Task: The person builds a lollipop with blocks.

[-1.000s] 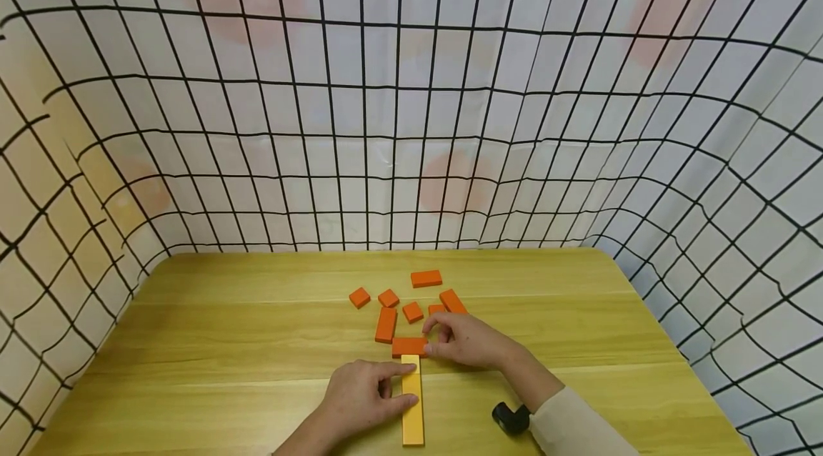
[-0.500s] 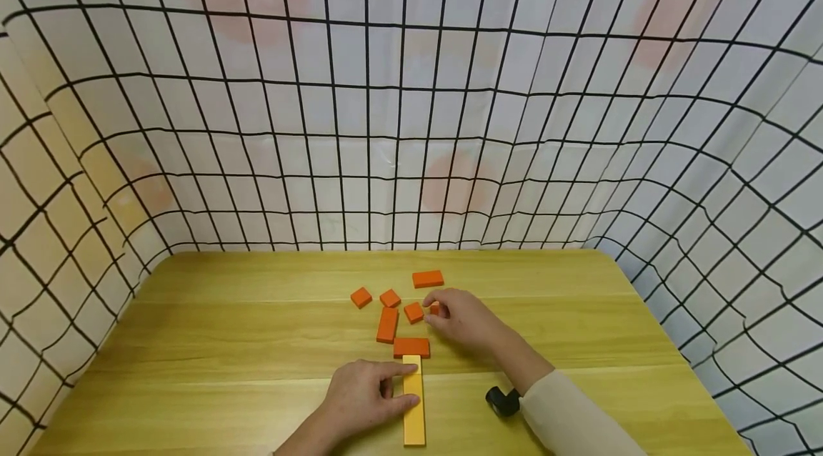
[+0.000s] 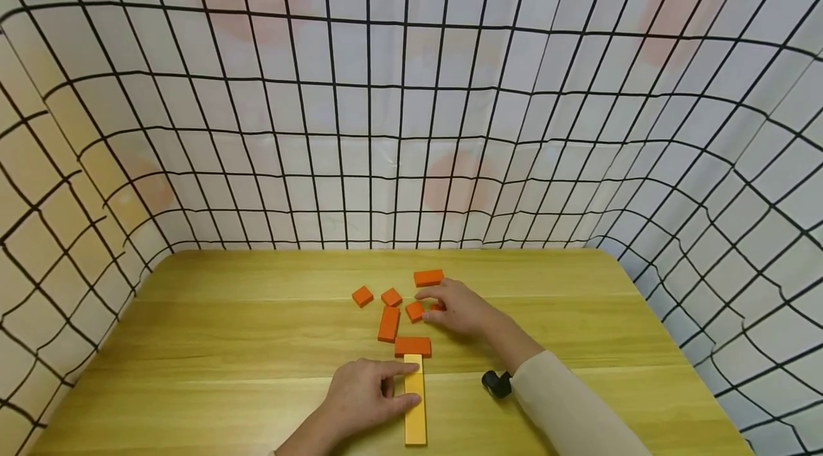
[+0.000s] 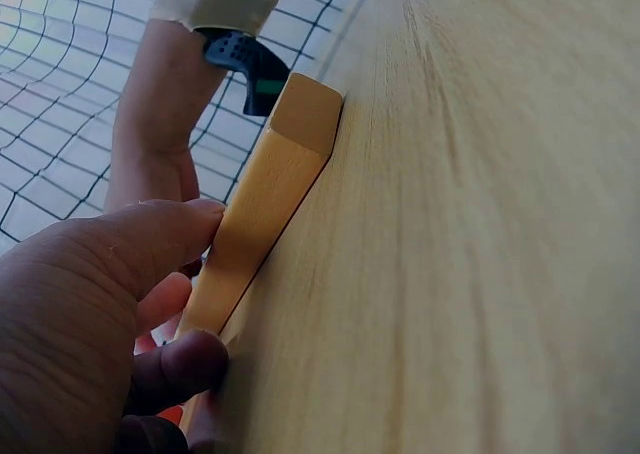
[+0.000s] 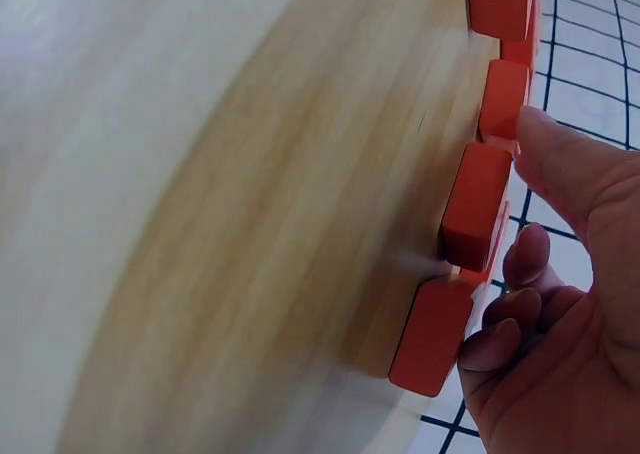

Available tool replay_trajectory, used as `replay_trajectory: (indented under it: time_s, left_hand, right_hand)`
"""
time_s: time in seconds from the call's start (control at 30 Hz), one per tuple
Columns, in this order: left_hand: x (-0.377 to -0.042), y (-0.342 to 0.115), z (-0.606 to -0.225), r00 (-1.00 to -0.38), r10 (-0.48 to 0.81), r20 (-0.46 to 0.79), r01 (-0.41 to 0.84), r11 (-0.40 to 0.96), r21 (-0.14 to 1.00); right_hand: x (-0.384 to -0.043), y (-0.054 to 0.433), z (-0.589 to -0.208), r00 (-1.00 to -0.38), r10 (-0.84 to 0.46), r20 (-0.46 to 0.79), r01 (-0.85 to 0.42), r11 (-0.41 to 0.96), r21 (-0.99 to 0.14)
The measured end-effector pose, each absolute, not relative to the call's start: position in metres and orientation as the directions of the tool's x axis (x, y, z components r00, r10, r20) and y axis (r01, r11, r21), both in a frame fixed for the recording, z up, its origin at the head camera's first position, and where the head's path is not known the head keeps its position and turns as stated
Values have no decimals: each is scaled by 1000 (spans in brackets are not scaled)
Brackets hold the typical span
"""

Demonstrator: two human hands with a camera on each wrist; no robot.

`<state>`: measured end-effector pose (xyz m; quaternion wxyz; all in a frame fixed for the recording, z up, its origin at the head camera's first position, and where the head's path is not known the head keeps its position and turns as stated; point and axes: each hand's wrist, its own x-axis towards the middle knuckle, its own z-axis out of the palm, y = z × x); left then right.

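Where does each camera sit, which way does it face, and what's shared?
Head: worn there, facing forward and down at a wood-grain tabletop; left grip, right grip, right sleeve show.
Left wrist: worn there, facing along a yellow block; left grip, right forearm show.
Right wrist: worn there, facing orange blocks; right grip shows.
Head and left wrist share the yellow block.
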<state>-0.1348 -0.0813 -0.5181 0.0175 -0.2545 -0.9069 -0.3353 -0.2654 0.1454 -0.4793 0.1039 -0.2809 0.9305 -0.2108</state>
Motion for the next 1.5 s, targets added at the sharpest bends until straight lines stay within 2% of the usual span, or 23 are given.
replay_trajectory:
  time_s: [0.63,1.07,1.5]
  left_hand:
    - [-134,-81,-518,-881,442,166,446,662,603]
    - [-134,-81,-520,-877,447,179,458,663,592]
    - [-134,-82,-522,-876,445,185,461,660,593]
  right_hand:
    - [-257,143,-484,-827,-560,-48,-477,744,-468]
    - [-253,135,-484,-772,-633,-66,-493,660,-566]
    - [-251,127,-488,-801,-596,-62,-480,700,-528]
